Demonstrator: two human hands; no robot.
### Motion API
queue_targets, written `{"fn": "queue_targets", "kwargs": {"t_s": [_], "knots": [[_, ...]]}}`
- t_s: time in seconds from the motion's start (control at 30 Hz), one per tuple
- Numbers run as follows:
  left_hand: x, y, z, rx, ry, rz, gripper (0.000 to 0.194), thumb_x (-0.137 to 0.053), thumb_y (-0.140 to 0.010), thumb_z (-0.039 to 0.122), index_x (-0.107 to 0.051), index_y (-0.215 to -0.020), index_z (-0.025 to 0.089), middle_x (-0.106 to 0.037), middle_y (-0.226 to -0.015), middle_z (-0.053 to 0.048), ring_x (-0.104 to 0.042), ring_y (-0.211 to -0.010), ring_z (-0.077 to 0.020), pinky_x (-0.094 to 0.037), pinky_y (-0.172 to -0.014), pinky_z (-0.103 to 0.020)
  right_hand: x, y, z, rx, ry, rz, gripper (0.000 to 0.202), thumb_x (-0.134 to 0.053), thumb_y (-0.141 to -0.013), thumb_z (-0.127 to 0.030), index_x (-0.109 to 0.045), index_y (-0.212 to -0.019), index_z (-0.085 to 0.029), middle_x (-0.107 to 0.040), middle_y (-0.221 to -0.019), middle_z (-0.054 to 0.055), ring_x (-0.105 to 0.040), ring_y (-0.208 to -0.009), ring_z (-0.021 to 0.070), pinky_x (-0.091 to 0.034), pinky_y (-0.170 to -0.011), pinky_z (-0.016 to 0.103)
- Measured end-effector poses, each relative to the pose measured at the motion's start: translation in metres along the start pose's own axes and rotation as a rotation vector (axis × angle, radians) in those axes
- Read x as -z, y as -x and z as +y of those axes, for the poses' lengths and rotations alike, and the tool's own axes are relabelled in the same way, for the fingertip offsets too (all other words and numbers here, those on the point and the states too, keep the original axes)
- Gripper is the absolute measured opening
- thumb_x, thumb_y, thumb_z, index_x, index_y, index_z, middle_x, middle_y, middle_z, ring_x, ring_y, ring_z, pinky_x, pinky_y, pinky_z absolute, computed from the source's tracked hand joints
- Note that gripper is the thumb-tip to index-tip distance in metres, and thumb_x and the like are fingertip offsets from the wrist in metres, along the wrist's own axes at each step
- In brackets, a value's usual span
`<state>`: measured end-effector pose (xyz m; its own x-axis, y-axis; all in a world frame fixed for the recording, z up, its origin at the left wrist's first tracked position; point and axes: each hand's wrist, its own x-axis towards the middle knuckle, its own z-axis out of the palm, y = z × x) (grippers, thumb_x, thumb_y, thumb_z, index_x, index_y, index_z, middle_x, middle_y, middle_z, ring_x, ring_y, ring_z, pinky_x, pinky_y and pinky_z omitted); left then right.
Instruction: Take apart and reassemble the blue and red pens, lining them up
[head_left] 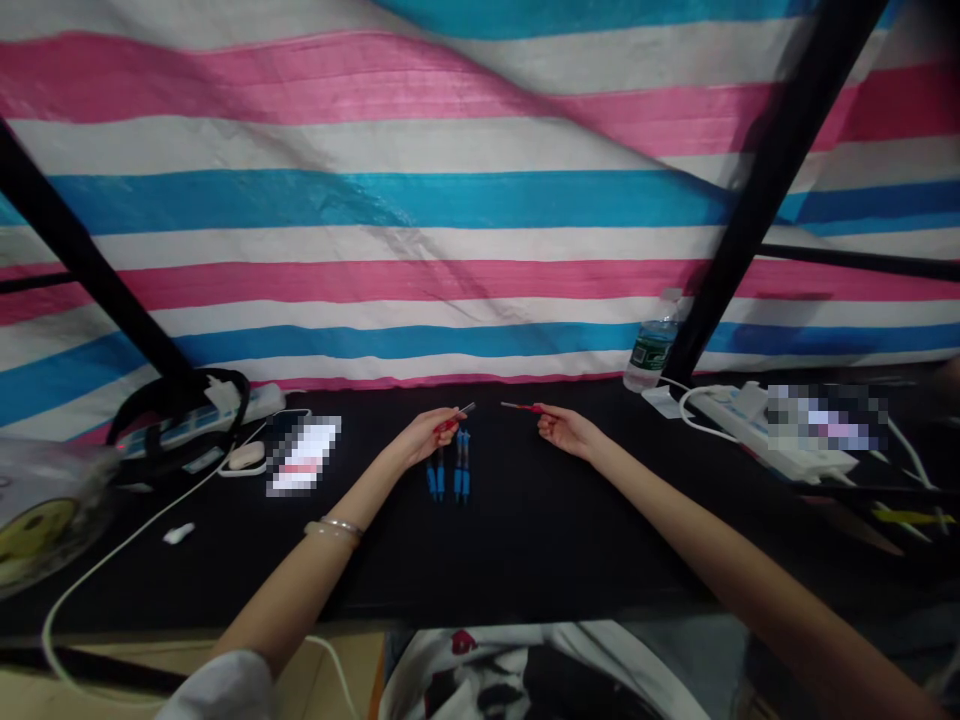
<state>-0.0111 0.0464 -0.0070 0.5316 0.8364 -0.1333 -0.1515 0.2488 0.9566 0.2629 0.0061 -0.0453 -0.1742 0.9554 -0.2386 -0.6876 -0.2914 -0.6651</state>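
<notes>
My left hand [433, 436] is closed on a thin red object [448, 424] with a clear or metallic tip pointing up and to the right. Across from it, my right hand [564, 430] pinches another slim red object [531, 407], its pale tip pointing left. A gap separates the two tips. Several blue pens [460, 480] lie side by side on the black table [525, 550], just below and right of my left hand, the upper ends of some close to its fingers.
Far left are a power strip [255, 402], a white earphone case [246, 456], a phone [304, 458] and a cable. A water bottle [651, 350] stands back right, near another power strip [780, 440]. Black frame posts rise on both sides before a striped sheet [420, 200].
</notes>
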Motion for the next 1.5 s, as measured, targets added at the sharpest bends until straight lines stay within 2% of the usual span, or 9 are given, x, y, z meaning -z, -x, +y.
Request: {"fn": "queue_targets", "kwargs": {"t_s": [0.1,0.17,0.4,0.63,0.97,1.27,1.5], "knots": [[0.001,-0.001,0.000,-0.001,0.028,0.005,0.017,-0.064,-0.073,0.023,-0.067,-0.079,0.006,-0.047,-0.053,-0.001,-0.031,-0.045,-0.0042,-0.018,-0.040,-0.019,0.001,0.002,0.000,0.002,-0.013,-0.002,0.016,-0.043,-0.082,-0.010,-0.057,-0.089,-0.013,-0.058,-0.060,0.003,-0.057,-0.055,0.0099,-0.046,-0.048,0.019],[0.002,-0.001,-0.001,0.010,0.046,0.014,0.016,-0.065,-0.072,0.022,-0.066,-0.078,0.007,-0.046,-0.053,-0.001,-0.030,-0.045,-0.0037,-0.018,-0.040,-0.018,0.001,0.003,-0.001,0.002,-0.029,-0.003,0.018,-0.040,-0.082,-0.010,-0.057,-0.089,-0.013,-0.060,-0.062,0.004,-0.058,-0.056,0.0112,-0.048,-0.049,0.021],[0.004,-0.004,-0.003,0.061,0.064,0.018,0.020,-0.059,-0.080,0.026,-0.065,-0.076,0.007,-0.044,-0.052,0.000,-0.025,-0.041,-0.0018,-0.014,-0.039,-0.018,-0.001,0.006,-0.002,0.027,-0.002,0.034,0.011,-0.046,-0.084,-0.012,-0.056,-0.086,-0.015,-0.069,-0.080,0.006,-0.054,-0.046,0.0069,-0.045,-0.041,0.017],[0.003,-0.003,-0.003,0.043,0.032,0.007,0.020,-0.060,-0.079,0.027,-0.064,-0.078,0.007,-0.042,-0.051,0.002,-0.026,-0.041,-0.0021,-0.015,-0.039,-0.018,0.001,0.006,-0.001,0.014,0.201,0.029,0.010,-0.054,-0.081,-0.015,-0.062,-0.086,-0.014,-0.068,-0.076,0.005,-0.057,-0.049,0.0070,-0.047,-0.044,0.016],[0.003,-0.003,-0.007,-0.003,0.015,0.022,0.019,-0.070,-0.070,0.025,-0.061,-0.074,0.008,-0.045,-0.055,0.001,-0.030,-0.044,-0.0014,-0.016,-0.041,-0.018,-0.002,0.010,0.003,0.049,0.362,-0.055,0.015,-0.055,-0.079,-0.013,-0.065,-0.090,-0.012,-0.069,-0.083,0.008,-0.061,-0.055,0.0084,-0.049,-0.048,0.017],[0.007,-0.007,-0.012,-0.021,-0.027,0.025,0.018,-0.071,-0.068,0.024,-0.062,-0.075,0.010,-0.049,-0.059,0.000,-0.040,-0.049,-0.0032,-0.026,-0.044,-0.017,-0.001,0.009,0.004,0.081,0.405,-0.054,0.014,-0.059,-0.077,-0.011,-0.067,-0.088,-0.011,-0.069,-0.082,0.009,-0.062,-0.058,0.0089,-0.051,-0.052,0.016],[0.008,-0.007,-0.013,-0.036,-0.090,0.039,0.021,-0.072,-0.066,0.019,-0.064,-0.083,0.011,-0.056,-0.064,0.000,-0.049,-0.056,-0.0056,-0.039,-0.053,-0.018,-0.003,0.012,0.004,0.061,0.454,-0.126,0.020,-0.055,-0.079,-0.010,-0.066,-0.096,-0.011,-0.069,-0.094,0.012,-0.063,-0.062,0.0103,-0.052,-0.055,0.018]]}}
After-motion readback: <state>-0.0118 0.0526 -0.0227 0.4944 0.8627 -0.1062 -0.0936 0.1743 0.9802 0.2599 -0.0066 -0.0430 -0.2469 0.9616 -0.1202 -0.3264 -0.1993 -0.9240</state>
